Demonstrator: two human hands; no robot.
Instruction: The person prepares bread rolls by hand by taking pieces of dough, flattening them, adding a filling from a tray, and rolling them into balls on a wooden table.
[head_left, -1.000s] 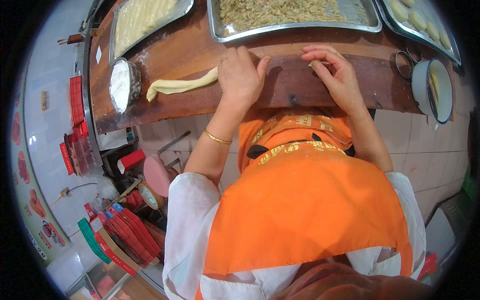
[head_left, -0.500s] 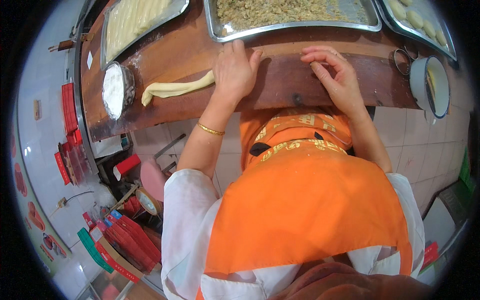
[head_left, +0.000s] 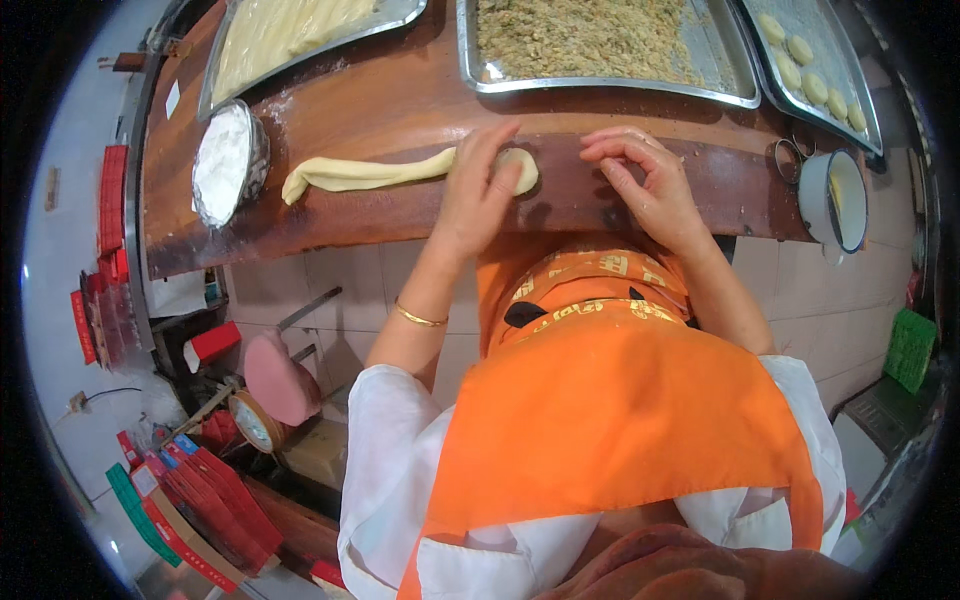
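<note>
A long pale dough rope (head_left: pixel 370 174) lies along the near part of the wooden table, its right end running under my left hand (head_left: pixel 478 192). That hand is held edge-down with its fingers stretched and the thumb apart. Just right of it, partly behind the thumb, sits a small flattened round of dough (head_left: pixel 522 172). My right hand (head_left: pixel 648 182) hovers over the table further right, fingers loosely bent and thumb apart. Nothing shows in it, and a gap separates it from the dough round.
A metal tray of crumbly filling (head_left: pixel 590 87) stands beyond my hands. At far left are a tray of dough strips (head_left: pixel 330 48) and a bowl of white flour (head_left: pixel 222 168). On the right are a tray of dough rounds (head_left: pixel 835 125), ring cutters (head_left: pixel 788 160) and an enamel mug (head_left: pixel 818 195).
My left hand has tipped from lying flat to standing on edge, and the dough round beside it has come into sight. My right hand's fingers have bent slightly. The whole view has shifted.
</note>
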